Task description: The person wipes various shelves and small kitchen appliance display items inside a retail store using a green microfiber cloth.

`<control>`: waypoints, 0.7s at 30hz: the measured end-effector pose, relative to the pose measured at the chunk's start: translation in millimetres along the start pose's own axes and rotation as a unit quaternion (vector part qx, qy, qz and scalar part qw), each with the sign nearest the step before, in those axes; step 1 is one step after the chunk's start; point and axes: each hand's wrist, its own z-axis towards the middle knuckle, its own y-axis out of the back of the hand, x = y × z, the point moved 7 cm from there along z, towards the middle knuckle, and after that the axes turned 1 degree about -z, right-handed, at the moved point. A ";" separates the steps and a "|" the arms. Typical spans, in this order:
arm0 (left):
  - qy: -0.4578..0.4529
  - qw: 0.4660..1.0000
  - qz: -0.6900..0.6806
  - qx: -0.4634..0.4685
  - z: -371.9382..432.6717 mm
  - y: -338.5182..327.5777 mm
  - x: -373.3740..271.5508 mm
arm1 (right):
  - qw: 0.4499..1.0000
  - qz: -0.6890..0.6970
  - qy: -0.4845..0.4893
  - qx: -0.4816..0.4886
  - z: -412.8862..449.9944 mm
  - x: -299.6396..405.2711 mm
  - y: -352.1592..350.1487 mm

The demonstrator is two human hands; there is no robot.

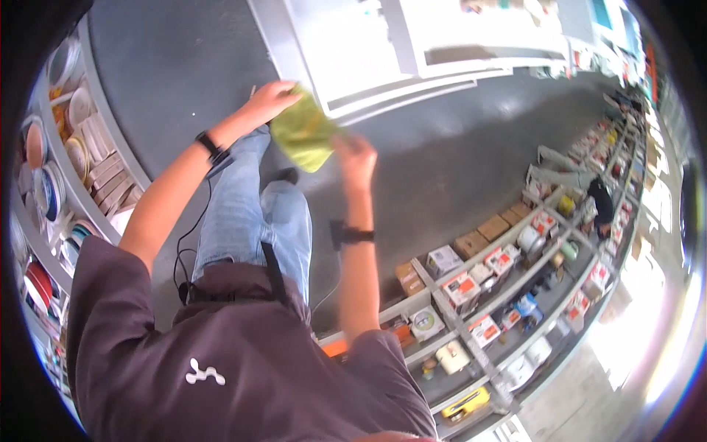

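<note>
A yellow-green cloth (pixel 304 128) hangs between my two hands, stretched in front of my legs above the grey floor. My left hand (pixel 274 100) pinches its upper left corner. On the other side my right hand (pixel 356 157) grips the cloth's right edge; this hand is blurred. Each wrist wears a dark band, and a thin cable runs down from the left one.
To the left stands a shelf (pixel 99 105) with plates and wooden pieces. A long rack (pixel 442 304) of boxed goods curves along the right, where a person (pixel 594 204) bends over. Ahead is a brightly lit white shelf unit (pixel 409 61). Grey floor (pixel 420 188) lies between.
</note>
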 end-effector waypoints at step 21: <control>-0.099 0.866 0.476 -0.119 270.8 -0.3 73.9 | 0.878 -0.301 0.371 0.040 334.7 -38.4 -96.7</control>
